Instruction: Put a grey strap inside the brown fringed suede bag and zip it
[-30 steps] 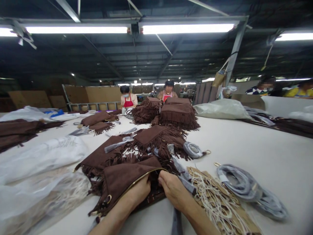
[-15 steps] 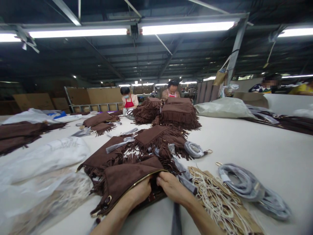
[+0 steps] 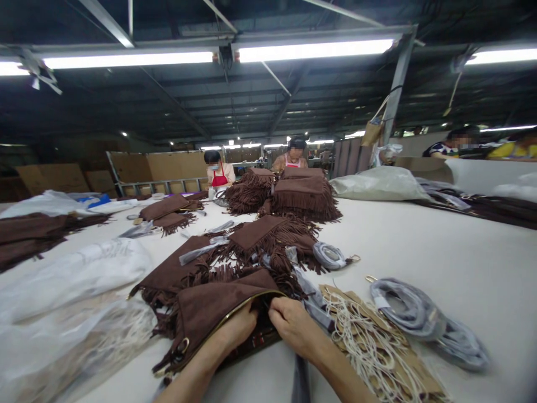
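Across my white table (image 3: 419, 246) lie stacked brown fringed bags (image 3: 306, 196), grey wrapped straps (image 3: 423, 316) to my right, paper tags (image 3: 373, 347) with white strings beside them, and clear plastic bags (image 3: 71, 302) on my left (crumpled, heaped). Two people in red aprons (image 3: 218, 170) work at the far end.

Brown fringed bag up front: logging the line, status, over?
Left hand and right hand both gripping brown fringed bag at its zipper opening. Hang tags lie alongside, right.
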A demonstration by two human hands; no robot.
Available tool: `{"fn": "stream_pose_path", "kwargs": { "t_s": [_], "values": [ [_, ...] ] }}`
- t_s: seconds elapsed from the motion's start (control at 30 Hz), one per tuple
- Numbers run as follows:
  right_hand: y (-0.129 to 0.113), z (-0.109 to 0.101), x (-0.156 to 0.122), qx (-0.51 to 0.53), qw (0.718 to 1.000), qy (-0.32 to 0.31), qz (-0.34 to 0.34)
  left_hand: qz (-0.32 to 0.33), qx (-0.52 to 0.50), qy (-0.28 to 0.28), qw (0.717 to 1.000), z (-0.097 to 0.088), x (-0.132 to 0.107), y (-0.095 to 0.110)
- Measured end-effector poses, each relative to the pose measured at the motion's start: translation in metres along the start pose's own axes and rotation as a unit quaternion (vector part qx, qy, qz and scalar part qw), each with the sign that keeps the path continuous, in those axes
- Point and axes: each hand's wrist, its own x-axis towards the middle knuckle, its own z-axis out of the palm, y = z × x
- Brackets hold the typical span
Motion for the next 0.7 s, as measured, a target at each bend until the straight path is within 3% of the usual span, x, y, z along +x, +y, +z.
{"fn": "stream_pose_path", "kwargs": {
  "t_s": [0.23,0.5,0.7],
  "values": [
    [-0.007,0.006,0.002,-0.087,0.996,0.002,0.034,0.013,0.011,0.025,1.0,-0.001,-0.001,-0.001],
    [-0.01,0.015,0.008,-0.142,0.988,0.013,0.059,0.02,-0.005,0.011,1.0,-0.007,-0.004,0.008],
    [-0.011,0.017,0.007,-0.16,0.986,0.014,0.043,0.013,-0.02,-0.002,1.0,-0.007,-0.001,0.003]
  ]
}}
